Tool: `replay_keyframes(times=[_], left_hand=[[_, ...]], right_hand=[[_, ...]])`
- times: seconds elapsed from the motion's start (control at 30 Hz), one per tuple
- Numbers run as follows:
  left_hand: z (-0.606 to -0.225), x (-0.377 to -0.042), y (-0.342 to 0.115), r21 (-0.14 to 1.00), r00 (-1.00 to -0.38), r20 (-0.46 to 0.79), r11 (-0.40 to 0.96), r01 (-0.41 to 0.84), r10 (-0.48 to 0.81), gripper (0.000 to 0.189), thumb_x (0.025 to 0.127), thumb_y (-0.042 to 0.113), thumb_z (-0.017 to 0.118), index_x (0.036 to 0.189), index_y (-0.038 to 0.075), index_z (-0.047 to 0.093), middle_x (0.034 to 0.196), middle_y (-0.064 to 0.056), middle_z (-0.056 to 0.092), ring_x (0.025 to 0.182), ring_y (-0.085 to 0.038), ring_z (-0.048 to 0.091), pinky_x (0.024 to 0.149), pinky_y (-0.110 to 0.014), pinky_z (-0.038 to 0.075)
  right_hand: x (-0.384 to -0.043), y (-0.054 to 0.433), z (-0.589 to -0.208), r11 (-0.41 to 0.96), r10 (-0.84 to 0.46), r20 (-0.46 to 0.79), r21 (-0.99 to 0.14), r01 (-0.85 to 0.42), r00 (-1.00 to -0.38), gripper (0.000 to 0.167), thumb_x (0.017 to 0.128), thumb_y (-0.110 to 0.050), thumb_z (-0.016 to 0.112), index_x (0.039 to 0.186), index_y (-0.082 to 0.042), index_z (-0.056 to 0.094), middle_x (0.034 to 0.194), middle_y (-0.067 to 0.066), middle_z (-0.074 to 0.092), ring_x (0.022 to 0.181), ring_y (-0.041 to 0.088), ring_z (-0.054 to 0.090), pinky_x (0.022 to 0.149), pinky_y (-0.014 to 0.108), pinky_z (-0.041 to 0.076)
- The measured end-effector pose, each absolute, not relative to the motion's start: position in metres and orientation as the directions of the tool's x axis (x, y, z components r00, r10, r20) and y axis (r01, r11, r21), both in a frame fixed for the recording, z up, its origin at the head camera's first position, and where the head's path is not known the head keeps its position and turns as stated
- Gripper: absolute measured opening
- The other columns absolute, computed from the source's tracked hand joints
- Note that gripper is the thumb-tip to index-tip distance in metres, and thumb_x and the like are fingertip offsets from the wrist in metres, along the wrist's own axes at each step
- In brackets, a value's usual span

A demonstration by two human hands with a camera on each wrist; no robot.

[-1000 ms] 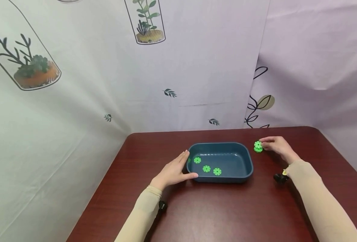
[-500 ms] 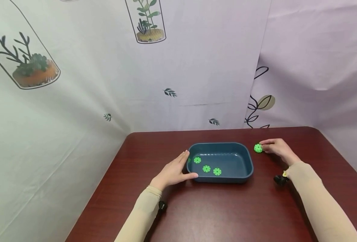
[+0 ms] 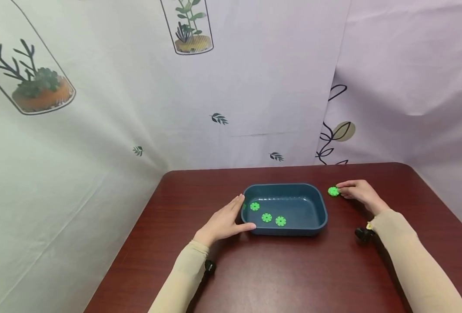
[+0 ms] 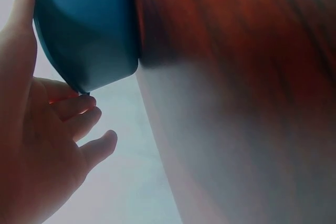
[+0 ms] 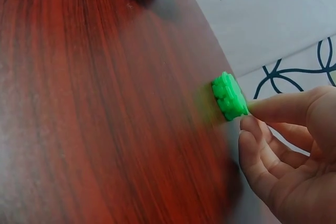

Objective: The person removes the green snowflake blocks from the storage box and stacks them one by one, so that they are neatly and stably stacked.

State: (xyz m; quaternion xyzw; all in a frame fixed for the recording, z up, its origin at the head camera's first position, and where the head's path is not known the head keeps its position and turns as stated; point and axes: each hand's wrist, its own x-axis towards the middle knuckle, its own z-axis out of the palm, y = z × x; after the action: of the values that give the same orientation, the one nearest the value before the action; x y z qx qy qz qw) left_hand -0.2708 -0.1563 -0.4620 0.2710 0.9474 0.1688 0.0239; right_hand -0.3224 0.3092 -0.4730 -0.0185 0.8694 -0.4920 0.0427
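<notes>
My left hand (image 3: 224, 221) rests on the left end of a dark blue rectangular tub (image 3: 284, 232), its fingers extended along the rim and the thumb over the near corner. In the left wrist view, the tub's wall (image 4: 92, 30) rises beside the fingers. To the right of the tub, my right hand (image 3: 359, 192) pinches the edge of a small stack of bright green notched discs (image 3: 333, 191). The right wrist view shows this stack (image 5: 228, 97) low on the table, with thumb and fingertips at its near side. Inside the tub lie green notched discs (image 3: 280, 221), spread toward its left half.
A dark red-brown wooden table (image 3: 293, 278) carries everything. Behind it hangs a pale cloth (image 3: 262, 95) printed with plants. A black device (image 3: 364, 234) sits under the right wrist, and another black device (image 3: 210, 266) under the left wrist.
My right hand has lowered slightly, and the upper green disc has come down from a tilted, raised position to lie flat on the stack. The left hand and tub have stayed put.
</notes>
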Motion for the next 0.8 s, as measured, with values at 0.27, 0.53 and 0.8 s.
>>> replay_keyframes(times=[0.27,0.53,0.8], left_hand=[[-0.464,-0.272,-0.158,0.334,-0.855,0.044,0.799,0.500,0.516,0.110,0.085,0.080,0.053,0.162,0.011,0.018,0.167,-0.004,0.020,0.152,-0.016,0.020,0.117,-0.041,0.033],[-0.462,-0.272,-0.158,0.339,-0.853,0.055,0.794,0.505,0.519,0.109,0.085,0.079,0.055,0.162,0.010,0.019,0.167,-0.005,0.021,0.152,-0.017,0.021,0.117,-0.041,0.032],[-0.461,-0.270,-0.158,0.350,-0.857,0.028,0.798,0.490,0.514,0.110,0.085,0.080,0.054,0.163,0.012,0.016,0.167,-0.004,0.020,0.152,-0.016,0.019,0.117,-0.040,0.032]], right_hand=[[-0.318,0.308,-0.471,0.541,-0.079,-0.059,-0.841,0.007,-0.995,0.055,0.100,-0.025,0.065,0.136,0.015,0.053,0.129,0.032,0.058,0.095,0.020,0.066,0.075,0.023,0.056],[-0.316,0.298,-0.470,0.720,-0.097,-0.047,-0.693,-0.037,-0.994,0.080,0.091,-0.039,0.074,0.141,0.015,0.044,0.130,0.036,0.052,0.108,0.041,0.055,0.088,0.048,0.050],[-0.316,0.293,-0.475,0.746,-0.090,-0.009,-0.663,-0.062,-0.996,0.077,0.090,-0.036,0.077,0.136,0.019,0.047,0.124,0.036,0.054,0.108,0.045,0.054,0.094,0.060,0.045]])
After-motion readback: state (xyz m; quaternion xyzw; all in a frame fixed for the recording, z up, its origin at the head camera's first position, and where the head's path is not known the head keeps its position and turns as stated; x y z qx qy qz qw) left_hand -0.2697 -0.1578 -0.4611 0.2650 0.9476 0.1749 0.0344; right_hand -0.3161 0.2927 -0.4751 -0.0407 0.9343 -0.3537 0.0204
